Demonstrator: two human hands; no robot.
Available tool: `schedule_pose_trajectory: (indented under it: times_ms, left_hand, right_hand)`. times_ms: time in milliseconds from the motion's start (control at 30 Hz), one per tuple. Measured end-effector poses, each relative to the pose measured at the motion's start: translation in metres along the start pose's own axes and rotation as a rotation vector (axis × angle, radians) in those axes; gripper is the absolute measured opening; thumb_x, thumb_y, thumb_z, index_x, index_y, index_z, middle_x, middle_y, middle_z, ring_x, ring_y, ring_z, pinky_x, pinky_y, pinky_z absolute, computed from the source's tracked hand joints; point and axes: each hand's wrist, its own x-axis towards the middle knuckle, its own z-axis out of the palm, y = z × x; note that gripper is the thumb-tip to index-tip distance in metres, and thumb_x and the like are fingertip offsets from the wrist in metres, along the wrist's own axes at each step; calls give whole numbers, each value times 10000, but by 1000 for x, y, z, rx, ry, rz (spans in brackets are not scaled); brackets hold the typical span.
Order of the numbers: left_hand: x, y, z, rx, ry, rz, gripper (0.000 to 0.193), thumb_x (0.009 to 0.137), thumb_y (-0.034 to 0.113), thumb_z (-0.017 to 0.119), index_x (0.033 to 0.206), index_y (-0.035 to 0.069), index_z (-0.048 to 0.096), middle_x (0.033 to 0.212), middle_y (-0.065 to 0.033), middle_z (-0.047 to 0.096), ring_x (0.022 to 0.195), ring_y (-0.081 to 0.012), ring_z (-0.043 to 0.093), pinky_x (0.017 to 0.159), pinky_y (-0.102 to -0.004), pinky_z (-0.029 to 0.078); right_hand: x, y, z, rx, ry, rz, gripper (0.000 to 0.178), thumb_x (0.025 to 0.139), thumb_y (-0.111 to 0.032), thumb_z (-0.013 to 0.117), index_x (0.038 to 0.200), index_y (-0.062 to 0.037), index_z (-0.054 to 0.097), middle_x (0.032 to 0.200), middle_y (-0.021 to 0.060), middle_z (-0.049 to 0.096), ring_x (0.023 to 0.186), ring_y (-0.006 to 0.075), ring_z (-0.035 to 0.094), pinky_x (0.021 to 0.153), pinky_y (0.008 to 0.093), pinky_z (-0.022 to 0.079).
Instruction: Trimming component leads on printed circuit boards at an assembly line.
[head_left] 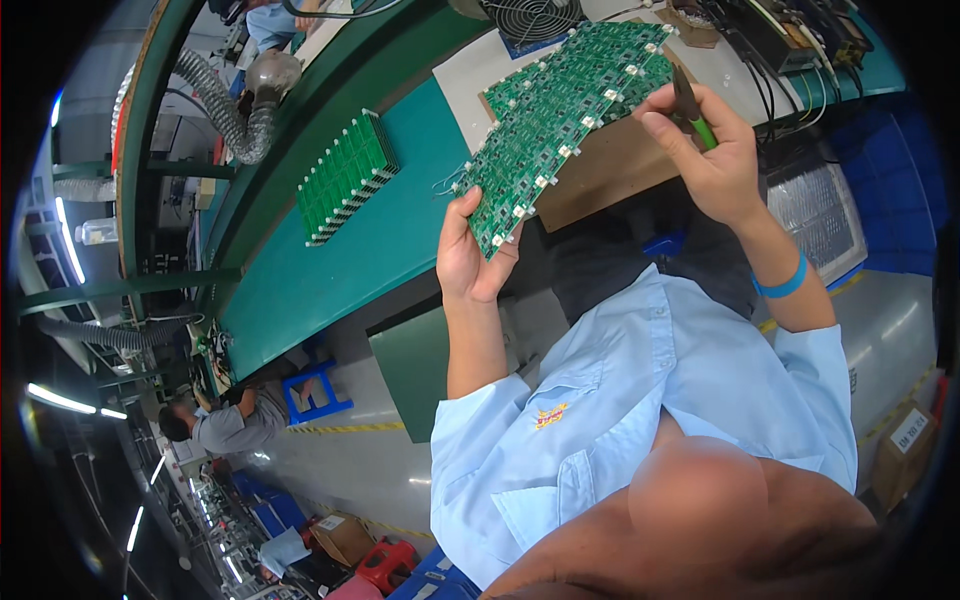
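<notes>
Head view: left hand (pixel 471 260) is pinching the near end of a green circuit panel (pixel 555 125), its long axis running away and rightward from that grip; by the far end, right hand (pixel 722 160) is clasping a green-and-black tool (pixel 690 104).

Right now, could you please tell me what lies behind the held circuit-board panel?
Brown cardboard and a pale sheet show past the green panel; whatever lies directly behind it is covered.
</notes>
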Motion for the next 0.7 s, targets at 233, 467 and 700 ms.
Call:
schedule_pose_trajectory:
  times_ms: [233,467,700]
  left_hand:
    - [0,-5,-7,56,-35,-8,355,1085,72,457,1376,-123,516,1393,-247,662,1135,-322,745,978,-391,637]
    - [5,-10,-10,39,-87,-37,364,1089,73,447,1396,-113,510,1406,-241,656,1173,-318,730,999,-393,628]
    - [4,-12,-13,38,-82,-56,377,1090,77,452,1418,-101,500,1418,-236,648,1179,-328,725,995,-399,628]
  right_hand:
    - [10,10,4,131,10,56,129,966,-72,768,1074,-47,702,992,18,740,832,89,630,789,218,514]
    - [15,17,12,228,26,96,138,956,-78,779,1053,-47,686,963,16,727,801,75,602,764,203,492]
    - [13,24,11,297,51,109,151,952,-84,785,1051,-45,677,956,15,721,788,64,589,749,196,482]
